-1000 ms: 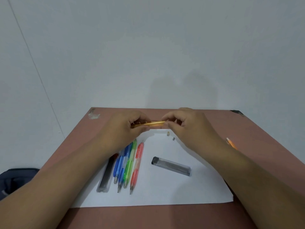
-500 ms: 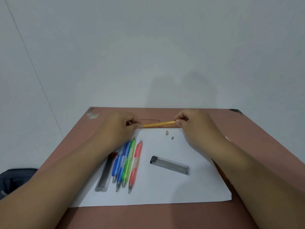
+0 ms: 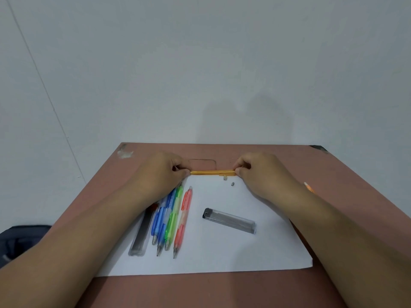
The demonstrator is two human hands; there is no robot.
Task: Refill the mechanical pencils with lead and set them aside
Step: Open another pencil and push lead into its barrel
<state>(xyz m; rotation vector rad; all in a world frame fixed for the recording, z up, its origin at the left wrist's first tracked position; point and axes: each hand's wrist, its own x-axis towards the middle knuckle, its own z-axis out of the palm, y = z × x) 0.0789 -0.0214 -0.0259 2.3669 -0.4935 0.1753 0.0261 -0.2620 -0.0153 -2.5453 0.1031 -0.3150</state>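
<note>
Left hand [image 3: 164, 174] and right hand [image 3: 255, 172] each pinch an end of a level yellow pencil [image 3: 213, 172], likely steadying it for refilling above the paper [image 3: 233, 252].

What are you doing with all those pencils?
A person is refilling mechanical pencils. The left hand and the right hand each pinch one end of a yellow pencil, holding it level over the far edge of the white paper. Two tiny caps lie just below it. Four colored pencils and two lead cases wait on the paper.
</note>
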